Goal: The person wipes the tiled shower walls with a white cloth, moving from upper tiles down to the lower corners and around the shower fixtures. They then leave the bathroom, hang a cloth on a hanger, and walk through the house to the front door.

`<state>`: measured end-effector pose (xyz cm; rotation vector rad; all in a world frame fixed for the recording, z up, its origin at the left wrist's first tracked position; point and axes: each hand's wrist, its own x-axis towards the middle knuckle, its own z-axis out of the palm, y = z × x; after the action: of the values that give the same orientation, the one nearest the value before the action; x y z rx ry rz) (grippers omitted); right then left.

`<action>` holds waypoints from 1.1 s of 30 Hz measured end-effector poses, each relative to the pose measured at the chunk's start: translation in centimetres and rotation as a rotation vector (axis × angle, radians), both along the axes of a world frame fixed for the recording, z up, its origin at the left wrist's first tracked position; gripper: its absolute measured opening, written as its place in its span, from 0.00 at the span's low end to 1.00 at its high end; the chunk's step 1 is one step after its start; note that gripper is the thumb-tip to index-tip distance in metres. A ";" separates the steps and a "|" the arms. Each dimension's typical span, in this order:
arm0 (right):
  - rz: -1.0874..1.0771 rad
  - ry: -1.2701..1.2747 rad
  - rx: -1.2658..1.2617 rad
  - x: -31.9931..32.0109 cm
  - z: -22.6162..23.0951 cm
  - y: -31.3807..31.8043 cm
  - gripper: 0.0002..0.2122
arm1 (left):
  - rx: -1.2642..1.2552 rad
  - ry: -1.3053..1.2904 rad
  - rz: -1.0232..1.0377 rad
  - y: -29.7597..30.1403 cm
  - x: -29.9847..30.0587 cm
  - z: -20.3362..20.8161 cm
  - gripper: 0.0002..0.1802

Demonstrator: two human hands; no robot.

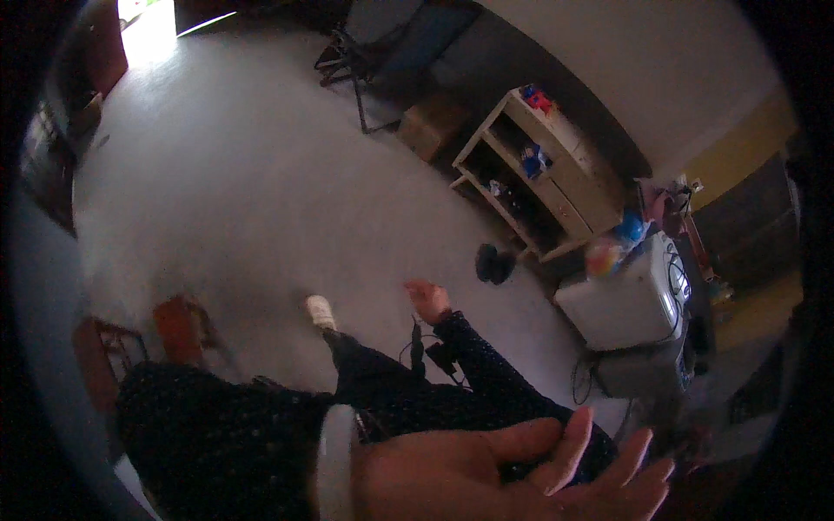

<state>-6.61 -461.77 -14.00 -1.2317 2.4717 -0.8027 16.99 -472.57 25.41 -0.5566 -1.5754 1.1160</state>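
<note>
Large and close in the lower part of the view, my left hand [486, 473] reaches across to the right with its fingers spread and nothing in them. A pale band [335, 460] circles that wrist at the end of a dark speckled sleeve [217, 434]. My right hand [427, 301] is farther off, over the floor, its fingers loosely apart and small in the dim light. No held thing shows in it. Below it hang a black cable and a dark box-shaped piece [443, 356]; whether they touch the hand is unclear. One white shoe [320, 311] steps forward.
A wooden cabinet [560, 178] with open shelves stands to the right, beside a cardboard box [432, 126]. Nearer are a white twin-tub style appliance [617, 300] and dark shoes [493, 263]. Reddish stools [178, 328] stand left on the grey floor [226, 174]. A bright doorway [149, 35] lies far left.
</note>
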 end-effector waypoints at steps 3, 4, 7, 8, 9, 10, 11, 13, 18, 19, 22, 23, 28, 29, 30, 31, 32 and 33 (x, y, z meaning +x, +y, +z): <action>-0.223 -0.090 0.074 -7.0 -1.6 -10.7 0.11 | 0.004 -0.052 -0.102 -12.3 -4.4 -1.6 0.27; -0.188 -0.036 0.091 -8.9 -1.6 -15.7 0.11 | 0.004 -0.093 -0.177 -16.9 -6.1 -1.5 0.28; -0.069 -0.018 0.092 -11.3 0.4 -31.9 0.11 | 0.214 -0.059 -0.136 -28.4 -9.1 -1.2 0.29; -0.025 -0.114 0.060 -11.3 1.4 -38.0 0.11 | 0.178 0.002 -0.037 -32.6 -9.4 -0.5 0.29; 0.070 -0.203 -0.033 -11.5 2.5 -44.1 0.11 | 0.147 -0.005 0.029 -37.0 -9.3 0.2 0.28; 0.121 -0.167 -0.052 -11.7 3.6 -50.3 0.11 | 0.113 -0.013 0.093 -41.4 -9.2 1.0 0.26; 0.218 -0.140 -0.136 -11.4 4.4 -56.0 0.11 | 0.079 -0.023 0.155 -45.8 -9.0 1.7 0.25; 0.361 -0.102 -0.255 -11.3 5.3 -67.7 0.12 | 0.034 -0.050 0.326 -54.4 -8.4 2.8 0.22; 0.344 -0.226 -0.254 -13.8 5.5 -91.0 0.14 | -0.233 -0.163 0.353 -77.1 -9.1 4.9 0.19; 0.284 -0.248 -0.165 -14.7 5.4 -94.5 0.14 | -0.204 -0.156 0.335 -81.6 -9.8 5.6 0.19; 0.177 -0.186 -0.142 -18.3 4.2 -103.1 0.15 | -0.107 -0.178 0.236 -95.1 -12.6 6.6 0.20; 0.179 -0.134 -0.206 -20.1 3.4 -105.8 0.16 | -0.055 -0.173 0.194 -99.4 -13.8 6.3 0.20; -0.171 -0.316 -0.066 -31.1 -3.7 -122.5 0.17 | 0.352 0.027 0.121 -120.3 -17.5 -2.0 0.15; -0.128 -0.298 -0.110 -32.3 -5.1 -126.4 0.17 | 0.407 -0.107 0.185 -124.6 -17.6 -4.3 0.16; -0.153 -0.284 -0.112 -33.8 -5.5 -131.0 0.17 | 0.458 -0.295 0.262 -129.6 -17.2 -6.0 0.18; -0.183 -0.275 -0.141 -34.9 -5.2 -136.8 0.17 | 0.593 -0.262 0.353 -135.3 -17.6 -7.6 0.16; -0.105 -0.306 -0.179 -34.9 -4.6 -142.3 0.17 | 0.747 -0.269 0.414 -141.0 -17.9 -9.4 0.14; 0.011 -0.321 -0.279 -34.8 -2.6 -147.5 0.17 | 0.911 -0.281 0.480 -145.7 -17.9 -10.5 0.13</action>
<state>-41.42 -609.24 -16.65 -1.0964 2.1456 -1.2667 -0.95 -618.30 14.94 0.3085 -2.3084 0.5337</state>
